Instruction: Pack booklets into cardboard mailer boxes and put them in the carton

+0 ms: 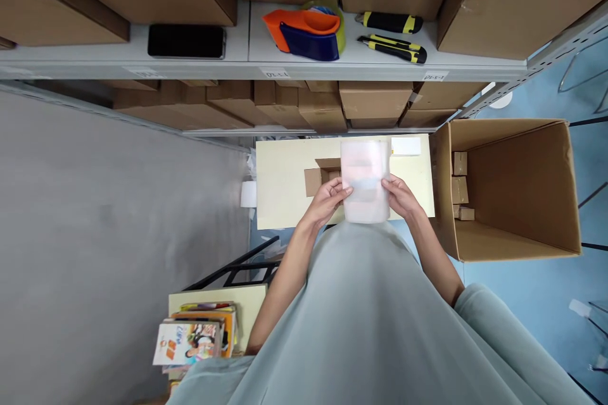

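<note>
My left hand (329, 198) and my right hand (399, 195) grip opposite side edges of a flat, milky-white wrapped packet (365, 164). Faint pink and grey patches show through its translucent wrapping, but what lies inside cannot be made out. The thumbs lie on the near face, and the fingers curl behind it. Beyond my left hand, partly covered by the packet, a small cardboard box (312, 182) sits with its flaps up on the cream table (280, 202). A white box (406, 146) rests at the table's far right.
At right stands a large open carton (517, 190) with several small boxes inside. The shelf (237, 69) ahead bears a phone (187, 41), a tape dispenser (306, 33), two utility knives (392, 47) and cardboard boxes. Books (187, 343) are stacked at lower left.
</note>
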The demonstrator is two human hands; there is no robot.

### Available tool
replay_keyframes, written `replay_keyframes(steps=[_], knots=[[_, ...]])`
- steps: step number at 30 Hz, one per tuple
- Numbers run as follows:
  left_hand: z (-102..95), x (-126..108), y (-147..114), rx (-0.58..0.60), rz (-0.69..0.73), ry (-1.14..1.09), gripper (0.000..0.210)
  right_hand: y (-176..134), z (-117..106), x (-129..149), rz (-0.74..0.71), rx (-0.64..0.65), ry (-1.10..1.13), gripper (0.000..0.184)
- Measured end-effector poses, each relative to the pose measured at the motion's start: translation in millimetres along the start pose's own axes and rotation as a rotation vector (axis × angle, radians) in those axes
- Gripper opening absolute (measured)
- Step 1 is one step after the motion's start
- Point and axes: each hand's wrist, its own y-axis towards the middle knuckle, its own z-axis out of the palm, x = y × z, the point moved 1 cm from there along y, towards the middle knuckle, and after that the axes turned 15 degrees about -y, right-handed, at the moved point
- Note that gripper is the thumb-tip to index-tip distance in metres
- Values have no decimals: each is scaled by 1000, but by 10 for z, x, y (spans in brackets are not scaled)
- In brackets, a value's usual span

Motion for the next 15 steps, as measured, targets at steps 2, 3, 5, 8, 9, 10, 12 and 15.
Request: replay_keyframes(steps=[2, 3, 5, 8, 9, 10, 12, 15], knots=[[26, -11, -23, 16, 7, -21, 63, -8, -4, -12, 7, -22, 19, 57], [35, -18, -35, 21, 9, -30, 62, -14, -4, -17, 9, -29, 24, 57], [46, -30, -55, 25, 14, -46, 62, -29, 1, -26, 11, -40, 18, 57], [48, -34, -78, 32, 23, -65, 60, -52, 15, -44, 16, -62, -6, 59], [46, -27, -84, 34, 22, -73, 59, -59, 25, -53, 18, -69, -10, 59], [44, -17, -90, 38, 18, -85, 58, -65, 39, -63, 22, -72, -11, 59], [37, 17, -102, 51, -2, -122, 58, -70, 81, -88, 37, -70, -6, 60], [24, 76, -118, 75, -39, -185, 59, -52, 172, -132, 64, -74, 17, 63]])
